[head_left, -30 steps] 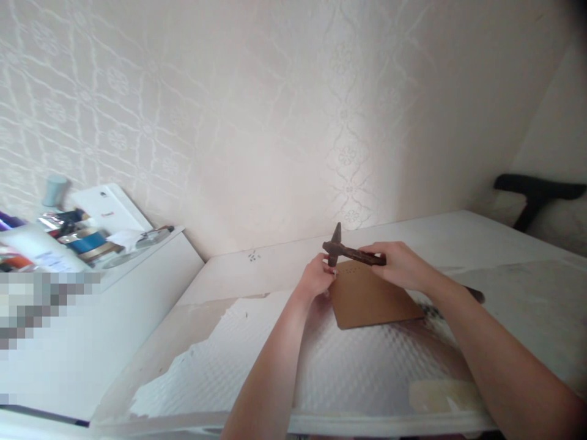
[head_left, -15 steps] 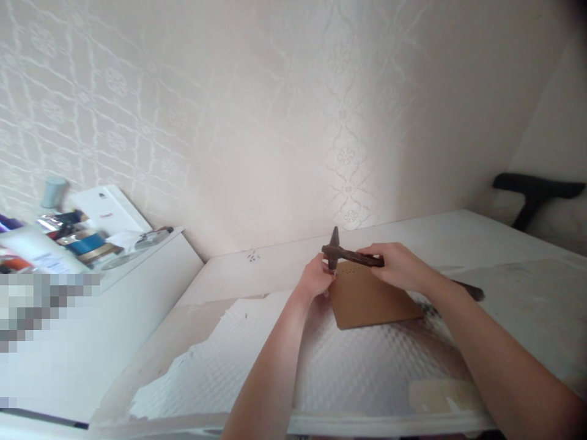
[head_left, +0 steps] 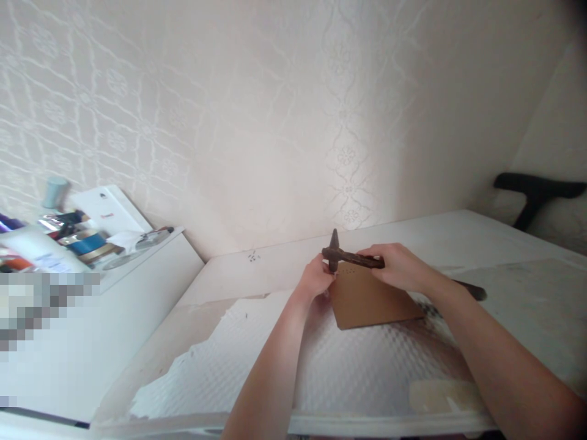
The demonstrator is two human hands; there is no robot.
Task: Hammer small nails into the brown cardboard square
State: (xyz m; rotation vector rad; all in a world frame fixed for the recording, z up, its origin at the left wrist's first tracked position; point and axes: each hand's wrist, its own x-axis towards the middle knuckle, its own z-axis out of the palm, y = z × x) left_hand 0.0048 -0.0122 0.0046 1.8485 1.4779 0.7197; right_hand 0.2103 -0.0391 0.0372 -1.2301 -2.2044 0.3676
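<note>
My right hand [head_left: 398,261] is wrapped round the handle of an old, dark hammer [head_left: 334,252]. Past the wrist a dark handle end pokes out. The hammer head hangs over the far left corner of a brown board [head_left: 371,300], right by the fingertips of my left hand [head_left: 317,276]. Those left fingers are pinched together at the board's corner; what lies between them is too small to make out. Near the board's far edge runs a row of small dark dots [head_left: 349,271]. The board rests on a white, quilted-looking sheet [head_left: 257,342].
Several small dark bits [head_left: 254,256] lie on the table [head_left: 215,275] near the wall. On the left, a white cabinet [head_left: 114,324] bears a white box [head_left: 112,209], rolls of tape [head_left: 87,244] and other clutter. A black armrest-like part [head_left: 536,186] stands at the far right.
The hammer head has dipped very slightly towards the board's corner. Both hands are in nearly the same place as before.
</note>
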